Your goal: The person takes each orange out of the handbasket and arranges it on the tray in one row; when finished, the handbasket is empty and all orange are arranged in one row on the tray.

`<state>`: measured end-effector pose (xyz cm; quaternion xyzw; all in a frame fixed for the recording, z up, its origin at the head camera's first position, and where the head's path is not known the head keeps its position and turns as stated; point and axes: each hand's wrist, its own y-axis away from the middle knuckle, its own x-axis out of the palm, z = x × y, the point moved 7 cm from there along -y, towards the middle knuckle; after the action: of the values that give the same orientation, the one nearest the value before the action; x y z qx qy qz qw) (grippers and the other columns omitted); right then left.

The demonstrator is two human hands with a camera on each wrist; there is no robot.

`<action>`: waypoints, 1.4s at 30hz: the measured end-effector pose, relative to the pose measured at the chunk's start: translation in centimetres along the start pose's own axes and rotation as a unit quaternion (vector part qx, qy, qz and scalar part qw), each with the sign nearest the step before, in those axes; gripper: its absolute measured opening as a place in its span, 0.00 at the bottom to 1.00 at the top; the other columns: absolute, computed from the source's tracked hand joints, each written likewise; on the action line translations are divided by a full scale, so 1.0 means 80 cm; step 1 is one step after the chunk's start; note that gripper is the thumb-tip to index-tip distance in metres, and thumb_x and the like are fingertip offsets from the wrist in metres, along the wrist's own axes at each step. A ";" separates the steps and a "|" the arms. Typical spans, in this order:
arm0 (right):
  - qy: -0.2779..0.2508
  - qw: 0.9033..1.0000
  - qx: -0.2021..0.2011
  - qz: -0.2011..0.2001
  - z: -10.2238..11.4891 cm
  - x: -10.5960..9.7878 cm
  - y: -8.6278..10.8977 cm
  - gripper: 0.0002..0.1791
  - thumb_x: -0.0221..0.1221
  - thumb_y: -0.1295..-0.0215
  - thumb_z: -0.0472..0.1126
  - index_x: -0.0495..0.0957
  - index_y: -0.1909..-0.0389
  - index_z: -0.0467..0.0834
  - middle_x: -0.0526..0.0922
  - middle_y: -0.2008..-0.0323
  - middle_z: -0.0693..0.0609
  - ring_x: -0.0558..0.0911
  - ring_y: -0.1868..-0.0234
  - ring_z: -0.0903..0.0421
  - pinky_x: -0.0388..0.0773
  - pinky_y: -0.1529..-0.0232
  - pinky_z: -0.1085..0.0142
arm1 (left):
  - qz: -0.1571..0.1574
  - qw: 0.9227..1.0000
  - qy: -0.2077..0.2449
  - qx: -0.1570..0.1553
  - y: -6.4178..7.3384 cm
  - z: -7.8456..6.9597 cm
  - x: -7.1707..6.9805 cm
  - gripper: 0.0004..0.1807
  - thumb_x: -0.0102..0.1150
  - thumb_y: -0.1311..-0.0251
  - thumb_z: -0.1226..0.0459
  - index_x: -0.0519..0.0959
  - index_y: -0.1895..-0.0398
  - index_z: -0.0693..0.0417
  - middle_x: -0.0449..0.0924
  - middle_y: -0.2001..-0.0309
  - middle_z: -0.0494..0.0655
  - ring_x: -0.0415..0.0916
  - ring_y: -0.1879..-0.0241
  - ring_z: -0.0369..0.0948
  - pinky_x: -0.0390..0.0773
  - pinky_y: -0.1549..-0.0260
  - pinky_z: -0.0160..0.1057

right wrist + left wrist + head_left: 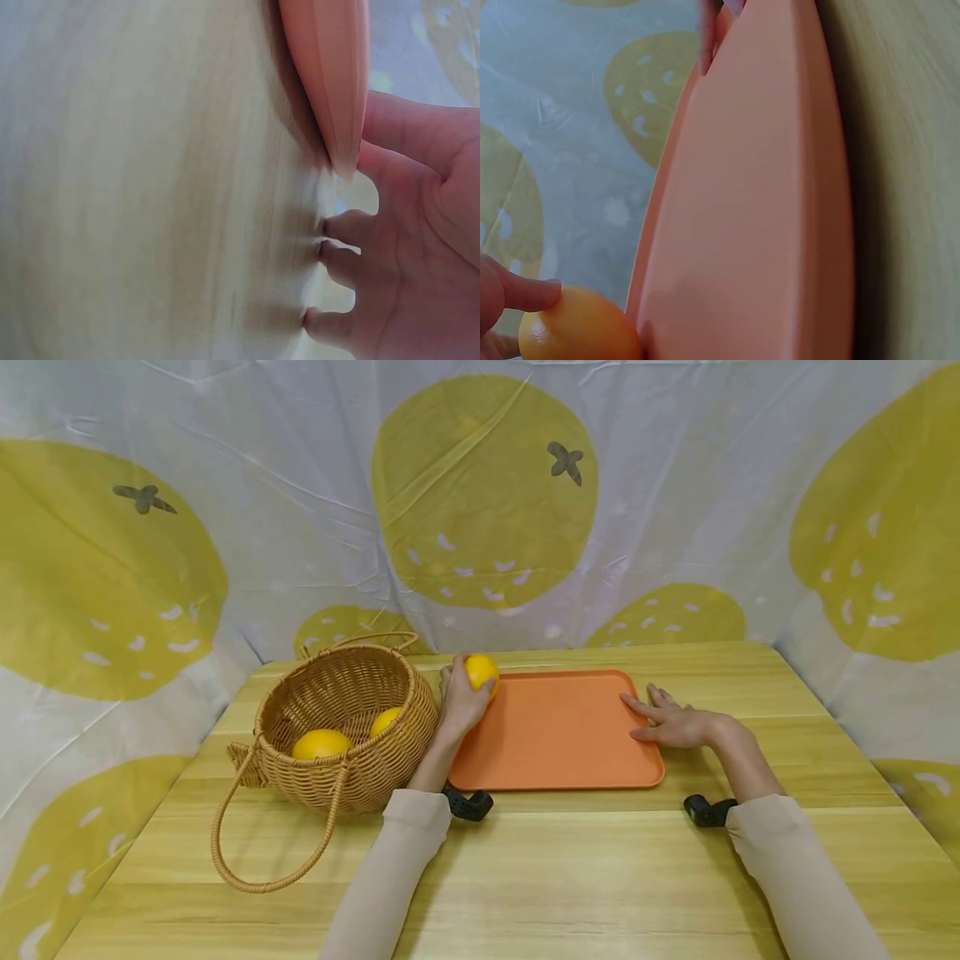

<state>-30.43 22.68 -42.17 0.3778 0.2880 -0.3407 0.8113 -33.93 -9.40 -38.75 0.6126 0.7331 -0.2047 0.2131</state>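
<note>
My left hand grips a smooth yellow citrus fruit over the left end of an orange tray. In the left wrist view, the thumb presses on the fruit beside the tray's rim. At the tray's right edge is my right hand, its fingers spread; thumb and index finger lie over the rim. The right wrist view shows the other fingertips of this hand on the table beside the tray's corner. Left of the tray, a wicker basket contains two more yellow fruits.
The basket's near handle hangs down toward the front left of the wooden table. A far handle rises behind the rim. Behind the table hangs a curtain printed with large yellow fruits. Black devices sit at both wrists.
</note>
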 end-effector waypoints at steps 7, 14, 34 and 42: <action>-0.003 1.000 0.001 -0.002 0.001 0.000 0.000 0.45 0.52 0.20 0.54 0.41 0.17 0.38 0.23 0.22 0.24 0.25 0.21 0.26 0.23 0.31 0.23 | -0.010 1.000 0.002 0.001 -0.001 0.001 -0.001 0.35 0.64 0.30 0.61 0.62 0.23 0.56 0.64 0.33 0.66 0.65 0.32 0.59 0.68 0.33 0.59; -0.007 1.000 0.001 0.001 -0.003 -0.001 0.003 0.46 0.54 0.21 0.54 0.41 0.17 0.38 0.23 0.22 0.25 0.25 0.21 0.26 0.24 0.30 0.24 | -0.004 1.000 0.007 0.001 -0.002 0.002 0.000 0.36 0.64 0.29 0.60 0.61 0.22 0.54 0.64 0.33 0.67 0.67 0.33 0.60 0.70 0.33 0.59; -0.005 1.000 0.002 0.005 -0.002 -0.004 0.007 0.47 0.56 0.23 0.56 0.42 0.17 0.40 0.23 0.21 0.26 0.25 0.21 0.25 0.27 0.31 0.22 | 0.009 1.000 0.002 0.001 -0.003 0.004 0.000 0.39 0.65 0.31 0.60 0.58 0.21 0.53 0.63 0.32 0.68 0.67 0.33 0.61 0.71 0.35 0.61; -0.009 1.000 0.003 0.006 -0.004 -0.003 0.007 0.48 0.56 0.23 0.56 0.41 0.16 0.40 0.23 0.21 0.27 0.25 0.21 0.25 0.27 0.31 0.23 | 0.013 1.000 -0.006 0.001 -0.002 0.003 0.001 0.40 0.64 0.30 0.58 0.58 0.20 0.53 0.62 0.30 0.68 0.64 0.32 0.62 0.69 0.34 0.62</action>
<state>-30.18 23.27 -41.95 0.3794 0.2772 -0.3398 0.8147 -34.06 -9.49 -38.95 0.6214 0.7233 -0.2063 0.2196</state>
